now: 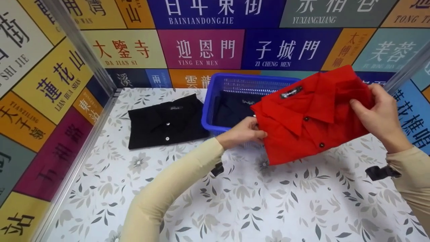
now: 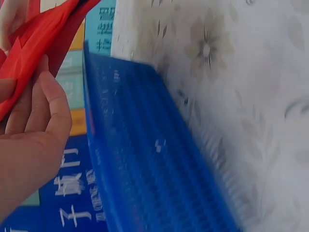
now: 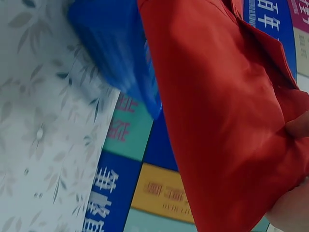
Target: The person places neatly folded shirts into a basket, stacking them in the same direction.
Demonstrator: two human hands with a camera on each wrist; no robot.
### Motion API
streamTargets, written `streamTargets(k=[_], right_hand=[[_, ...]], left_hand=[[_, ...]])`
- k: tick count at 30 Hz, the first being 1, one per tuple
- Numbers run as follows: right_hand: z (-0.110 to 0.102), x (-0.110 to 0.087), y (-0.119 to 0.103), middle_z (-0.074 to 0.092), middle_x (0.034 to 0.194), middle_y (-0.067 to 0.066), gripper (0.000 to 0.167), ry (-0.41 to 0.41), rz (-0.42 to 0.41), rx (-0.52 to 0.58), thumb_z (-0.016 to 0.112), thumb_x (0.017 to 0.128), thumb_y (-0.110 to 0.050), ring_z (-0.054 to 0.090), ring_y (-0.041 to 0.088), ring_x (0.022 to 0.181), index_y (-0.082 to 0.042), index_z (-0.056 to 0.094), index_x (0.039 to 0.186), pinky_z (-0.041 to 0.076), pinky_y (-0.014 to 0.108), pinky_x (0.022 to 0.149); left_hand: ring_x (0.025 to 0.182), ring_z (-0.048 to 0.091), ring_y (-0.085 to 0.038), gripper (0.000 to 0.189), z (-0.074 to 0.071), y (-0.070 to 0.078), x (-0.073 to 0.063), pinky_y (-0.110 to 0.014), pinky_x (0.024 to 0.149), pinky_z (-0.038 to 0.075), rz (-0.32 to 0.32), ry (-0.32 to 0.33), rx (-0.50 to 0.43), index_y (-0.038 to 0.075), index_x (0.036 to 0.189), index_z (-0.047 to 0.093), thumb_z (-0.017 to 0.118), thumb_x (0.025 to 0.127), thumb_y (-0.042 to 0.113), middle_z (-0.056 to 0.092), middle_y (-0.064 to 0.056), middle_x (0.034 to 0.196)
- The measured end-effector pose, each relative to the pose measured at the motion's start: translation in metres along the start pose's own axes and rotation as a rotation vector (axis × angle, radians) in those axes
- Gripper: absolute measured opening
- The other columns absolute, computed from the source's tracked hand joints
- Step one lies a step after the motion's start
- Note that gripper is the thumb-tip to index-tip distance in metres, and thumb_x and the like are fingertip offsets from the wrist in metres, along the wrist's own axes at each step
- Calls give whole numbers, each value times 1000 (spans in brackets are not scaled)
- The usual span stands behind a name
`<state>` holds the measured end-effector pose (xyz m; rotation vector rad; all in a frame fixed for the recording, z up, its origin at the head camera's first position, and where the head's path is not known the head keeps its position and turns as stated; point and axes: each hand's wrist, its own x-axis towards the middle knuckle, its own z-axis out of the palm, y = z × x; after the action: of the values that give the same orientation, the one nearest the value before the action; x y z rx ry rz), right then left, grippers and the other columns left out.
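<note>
A folded red shirt (image 1: 289, 117) with a collar and dark buttons is held up off the table, over the right part of a blue plastic basket (image 1: 205, 116). My left hand (image 1: 243, 132) pinches its left edge between thumb and fingers. At the opposite edge my right hand (image 1: 379, 114) grips it, thumb on top. The left wrist view shows the left fingers (image 2: 55, 104) curled under the red cloth. Inside the basket lies a folded dark navy shirt (image 1: 231, 107), partly hidden by the red one. Left of the basket, a folded black shirt (image 1: 151, 129) with white buttons lies flat.
The table (image 1: 215, 201) has a white cover printed with grey leaves and flowers. Behind it and along both sides stand panels (image 1: 201, 47) of coloured street-name signs. A metal strip (image 1: 84, 134) runs along the table's left edge.
</note>
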<state>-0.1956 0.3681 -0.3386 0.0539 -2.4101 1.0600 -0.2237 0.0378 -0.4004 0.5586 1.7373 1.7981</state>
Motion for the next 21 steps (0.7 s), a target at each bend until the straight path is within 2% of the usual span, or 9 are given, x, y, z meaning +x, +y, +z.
streamTargets(k=[7, 11, 16, 21], right_hand=[[25, 6, -16, 58, 85, -10, 12, 22, 4, 119, 62, 87, -4, 53, 8, 75, -7, 60, 99, 42, 16, 64], [38, 13, -24, 59, 85, -10, 14, 3, 6, 153, 62, 87, -3, 53, 8, 76, -6, 60, 101, 42, 19, 65], [46, 22, -33, 59, 81, -10, 17, -103, 22, 118, 66, 86, -6, 56, 6, 73, -3, 60, 102, 45, 14, 63], [51, 29, -43, 62, 85, -6, 24, -203, 19, 67, 70, 86, -11, 58, 5, 75, 1, 61, 105, 46, 13, 64]], left_hand=[[88, 63, -20, 22, -31, 15, -7, -34, 82, 53, 21, 112, 18, -6, 116, 58, 55, 95, 1, 66, -13, 99], [84, 63, -18, 20, -51, 23, -8, -34, 80, 54, 54, 194, 25, -6, 113, 59, 56, 94, -1, 66, -11, 95], [77, 59, -15, 14, -82, 37, -11, -32, 75, 52, 84, 236, 76, -3, 103, 64, 57, 91, -4, 63, -6, 86], [77, 55, -15, 12, -114, 53, -15, -28, 72, 48, 93, 249, 193, 0, 100, 65, 58, 90, -1, 61, -4, 85]])
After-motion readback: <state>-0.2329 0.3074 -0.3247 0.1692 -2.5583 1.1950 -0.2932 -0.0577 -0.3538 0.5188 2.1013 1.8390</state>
